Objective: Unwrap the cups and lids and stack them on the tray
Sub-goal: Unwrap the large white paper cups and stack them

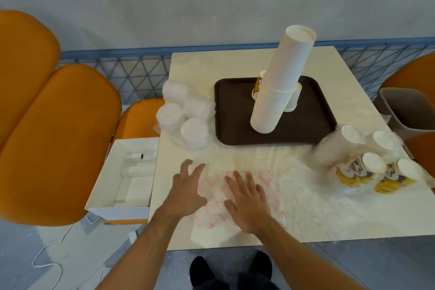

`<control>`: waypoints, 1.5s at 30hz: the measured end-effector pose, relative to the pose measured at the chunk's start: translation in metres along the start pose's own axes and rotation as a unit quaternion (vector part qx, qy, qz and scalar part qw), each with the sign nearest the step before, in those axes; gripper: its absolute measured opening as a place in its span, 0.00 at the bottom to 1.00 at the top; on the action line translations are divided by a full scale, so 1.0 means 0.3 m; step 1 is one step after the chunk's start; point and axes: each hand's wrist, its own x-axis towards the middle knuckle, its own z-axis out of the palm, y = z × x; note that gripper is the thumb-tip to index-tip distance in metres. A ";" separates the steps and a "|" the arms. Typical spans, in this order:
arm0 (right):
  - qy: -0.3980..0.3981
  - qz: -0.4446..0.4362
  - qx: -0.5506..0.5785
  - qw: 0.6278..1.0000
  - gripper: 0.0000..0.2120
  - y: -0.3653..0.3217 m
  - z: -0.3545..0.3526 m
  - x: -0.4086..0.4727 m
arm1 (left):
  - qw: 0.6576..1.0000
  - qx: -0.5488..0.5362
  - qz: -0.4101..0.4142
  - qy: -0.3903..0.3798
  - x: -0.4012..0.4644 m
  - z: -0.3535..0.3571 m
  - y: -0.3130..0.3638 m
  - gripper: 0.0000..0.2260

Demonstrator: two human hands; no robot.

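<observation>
Now both hands are lying on a clear plastic bag (237, 198) with red print, which is spreading flat over the near part of the cream table (235, 61). The left hand (188, 192) is resting on the left edge of this bag with its fingers spread and only a little bent, so it is released and is not grasping anything. The right hand (249, 200) is pressing down on the middle of the bag with straight fingers, also released.

Behind the bag a dark brown tray (226, 106) is sitting in the middle of the table. On the tray a tall stack of white cups (280, 87) is standing upside down and leaning to the right. Behind it two shorter stacks are partly showing, one with a yellow print (258, 85) and one white (294, 99); they are mostly hidden by the tall one.

To the left of the tray, wrapped rolls of white lids (186, 113) are lying at the table's left edge. At the right edge, wrapped packs of cups with a banana picture (367, 160) are lying on their sides, blurred.

Beside the table on the left, an open white box (124, 176) is sitting on an orange seat (54, 139). On the right a grey bin (409, 110) is standing.
</observation>
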 end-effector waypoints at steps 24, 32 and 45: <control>-0.083 -0.002 -0.057 0.995 0.61 0.271 -0.054 -0.043 | 0.944 0.274 0.122 -0.138 0.105 0.144 -0.141 0.61; -0.086 0.022 -0.048 0.995 0.62 0.294 -0.081 -0.059 | 0.953 0.223 0.130 -0.162 0.111 0.105 -0.140 0.59; 0.127 0.112 0.154 0.973 0.15 0.183 -0.284 -0.192 | 0.983 -0.085 0.158 0.027 0.019 0.047 0.017 0.13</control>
